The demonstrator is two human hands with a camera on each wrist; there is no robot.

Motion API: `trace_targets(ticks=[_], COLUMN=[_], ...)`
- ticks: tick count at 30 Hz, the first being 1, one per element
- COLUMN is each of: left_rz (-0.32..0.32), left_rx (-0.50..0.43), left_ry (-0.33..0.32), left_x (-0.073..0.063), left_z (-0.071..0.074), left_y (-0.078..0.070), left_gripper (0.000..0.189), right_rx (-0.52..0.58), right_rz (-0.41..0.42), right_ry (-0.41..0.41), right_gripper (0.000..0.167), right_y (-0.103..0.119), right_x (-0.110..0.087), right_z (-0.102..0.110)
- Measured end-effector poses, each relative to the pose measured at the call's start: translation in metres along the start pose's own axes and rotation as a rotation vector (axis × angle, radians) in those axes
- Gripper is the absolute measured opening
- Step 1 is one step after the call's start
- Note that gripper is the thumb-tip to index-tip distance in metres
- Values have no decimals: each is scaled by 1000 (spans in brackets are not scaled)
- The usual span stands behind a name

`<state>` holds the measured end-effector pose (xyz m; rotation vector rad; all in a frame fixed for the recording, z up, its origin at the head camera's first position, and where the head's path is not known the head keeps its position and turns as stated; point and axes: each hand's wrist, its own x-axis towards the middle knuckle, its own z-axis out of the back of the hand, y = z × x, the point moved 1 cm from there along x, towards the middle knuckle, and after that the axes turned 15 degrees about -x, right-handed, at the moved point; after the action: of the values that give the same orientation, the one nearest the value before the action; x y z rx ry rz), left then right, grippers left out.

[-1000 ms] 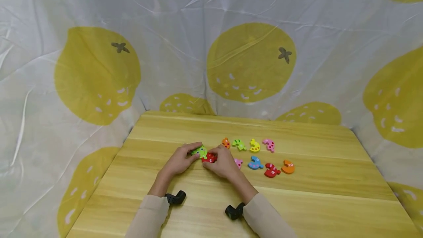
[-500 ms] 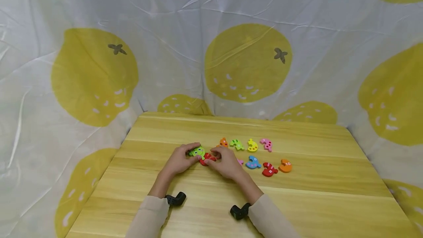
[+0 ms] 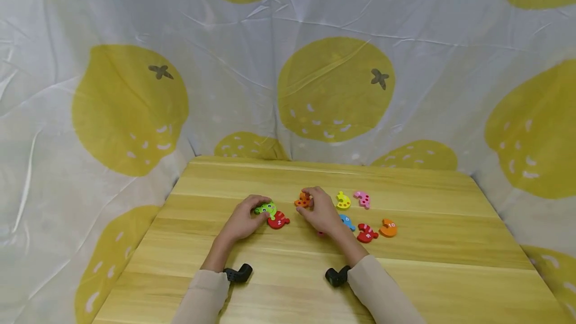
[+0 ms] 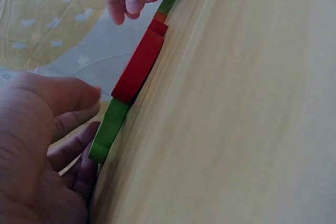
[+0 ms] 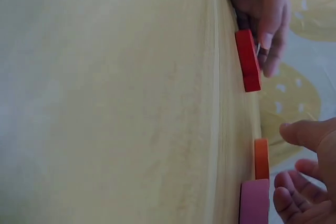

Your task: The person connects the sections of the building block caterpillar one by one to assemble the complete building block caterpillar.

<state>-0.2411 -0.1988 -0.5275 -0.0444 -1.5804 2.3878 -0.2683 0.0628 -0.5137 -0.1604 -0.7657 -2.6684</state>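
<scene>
My left hand (image 3: pixel 242 220) curls round a green caterpillar-head puzzle piece (image 3: pixel 269 208) with a smiling face, its fingers along the far side and the thumb at the near side. Joined to that head is a red puzzle piece (image 3: pixel 278 220) numbered 2. My right hand (image 3: pixel 321 212) is at an orange spotted puzzle piece (image 3: pixel 301 200), thumb and fingers spread. In the right wrist view a gap shows between the thumb and the orange piece's edge. A pink piece (image 5: pixel 254 201) stands nearer that camera. The right hand hides the green striped piece in the head view.
Right of the hands on the wooden table (image 3: pixel 427 274) lie yellow (image 3: pixel 344 201), pink (image 3: pixel 362 199), blue (image 3: pixel 347 222), red (image 3: pixel 367 233) and orange (image 3: pixel 388 228) numbered pieces. A lemon-print cloth (image 3: pixel 216 89) hangs behind the table.
My right hand has let go of the red piece and moved right and away from me to the orange spotted piece. The left hand stays at the green head; the red piece lies joined to it.
</scene>
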Motion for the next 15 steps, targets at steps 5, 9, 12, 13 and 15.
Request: trace_targets(ticks=[5,9,12,13,15], left_rz=[11,22,26,30,31], left_rx=[25,75,96,102,111], left_ry=[-5,9,24,30,38], left_x=[1,1,1,0,-1], left_z=[-2,-3,-4,-4,-3], left_y=[0,-1,0,0,1], left_gripper=[60,75,72,71,70], right_rx=[-69,-67,-77,-81,-90], right_rz=[6,4,9,9,6], right_ry=[52,114,123,118,108], right_gripper=[66,66,62,62,64], right_y=[-3,-4,-4,-4,-3], right_x=[7,7,6,6,6], right_z=[-3,-6,-7,-7,-8])
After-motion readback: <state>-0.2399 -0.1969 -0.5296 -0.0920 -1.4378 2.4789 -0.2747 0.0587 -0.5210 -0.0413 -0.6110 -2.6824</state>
